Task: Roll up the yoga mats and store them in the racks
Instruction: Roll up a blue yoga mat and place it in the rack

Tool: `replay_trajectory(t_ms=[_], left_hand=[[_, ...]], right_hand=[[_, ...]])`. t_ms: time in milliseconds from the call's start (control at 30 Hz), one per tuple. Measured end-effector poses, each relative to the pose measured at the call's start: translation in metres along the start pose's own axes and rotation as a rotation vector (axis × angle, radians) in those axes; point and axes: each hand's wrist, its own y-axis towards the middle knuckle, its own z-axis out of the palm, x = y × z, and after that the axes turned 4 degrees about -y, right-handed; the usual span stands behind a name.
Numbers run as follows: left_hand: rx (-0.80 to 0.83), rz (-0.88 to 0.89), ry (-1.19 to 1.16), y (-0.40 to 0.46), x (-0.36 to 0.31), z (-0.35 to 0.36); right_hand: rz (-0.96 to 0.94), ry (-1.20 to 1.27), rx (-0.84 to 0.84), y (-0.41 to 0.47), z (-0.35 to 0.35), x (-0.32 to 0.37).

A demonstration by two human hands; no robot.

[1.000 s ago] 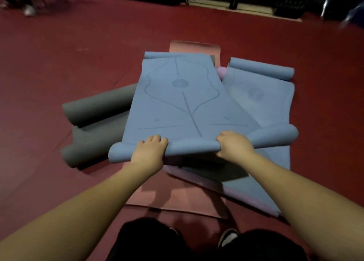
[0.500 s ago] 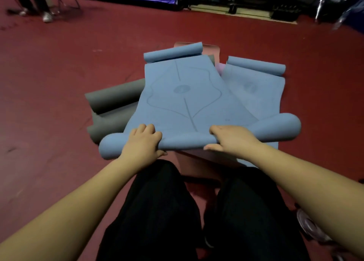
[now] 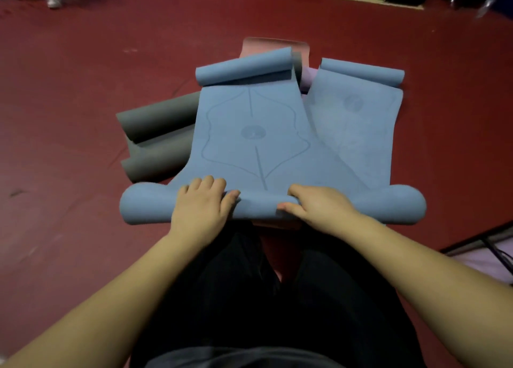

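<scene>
Hands sit side by side on the near end of the top blue mat (image 3: 249, 134), which suggests the person is starting a roll from the edge closest to their knees. The left hand (image 3: 201, 206) lies over the fat rolled lip, its fingers (image 3: 206, 183) curled over the top of the roll and the thumb stretched out along it toward the middle. The right hand (image 3: 319, 208) clamps the same lip, knuckles on top and thumb tucked beneath the fold, so the mat edge is pinched between thumb and fingers. Holding both hands near the centre probably keeps the roll straight, though the two outer ends bulge looser than the middle.

The mat stretches away from the hands across a heap on the red floor (image 3: 83, 117), its far end curled back into a small roll. It rests on a second blue mat (image 3: 358, 112) to the right, a grey mat (image 3: 158, 134) with both ends rolled to the left, and a pink mat (image 3: 263, 44) showing beyond. No rack that I can make out is in view, so storing looks some way off.
</scene>
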Motion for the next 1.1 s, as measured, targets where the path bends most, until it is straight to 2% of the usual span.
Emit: replay_trajectory(t_ms=[133, 233, 300, 367, 467, 567, 667, 767, 833, 933, 1033, 1100], left_hand=[[0.125, -0.068, 0.051, -0.020, -0.011, 0.021], [0.231, -0.091, 0.079, -0.021, -0.017, 0.022], [0.262, -0.026, 0.166, -0.021, -0.014, 0.023], [0.315, 0.024, 0.249, -0.023, -0.010, 0.022], [0.289, -0.046, 0.176, -0.025, -0.014, 0.022], [0.279, -0.077, 0.148, -0.024, -0.019, 0.020], [0.334, 0.033, 0.299, -0.025, -0.016, 0.018], [0.337, 0.117, 0.325, -0.026, -0.018, 0.014], [0.380, 0.105, 0.377, -0.023, -0.021, 0.006], [0.361, 0.126, 0.440, -0.016, -0.022, -0.003], [0.402, 0.186, 0.485, -0.008, -0.024, -0.018], [0.442, 0.181, 0.522, -0.006, -0.022, -0.026]], right_hand=[[0.055, 0.092, 0.034, -0.009, 0.023, -0.001], [0.012, 0.030, 0.042, -0.014, 0.026, -0.013], [-0.004, 0.043, -0.029, -0.020, 0.027, -0.027], [-0.003, -0.008, -0.198, -0.027, 0.033, -0.045], [0.096, -0.075, -0.303, -0.040, 0.046, -0.062], [0.161, -0.085, -0.281, -0.042, 0.056, -0.059], [0.228, -0.035, -0.183, -0.039, 0.052, -0.058], [0.196, -0.009, -0.212, -0.041, 0.048, -0.059], [0.181, 0.006, -0.222, -0.042, 0.047, -0.058], [0.202, -0.026, -0.173, -0.041, 0.037, -0.056], [0.180, -0.116, -0.155, -0.041, 0.022, -0.054], [0.189, -0.078, -0.116, -0.044, 0.019, -0.053]])
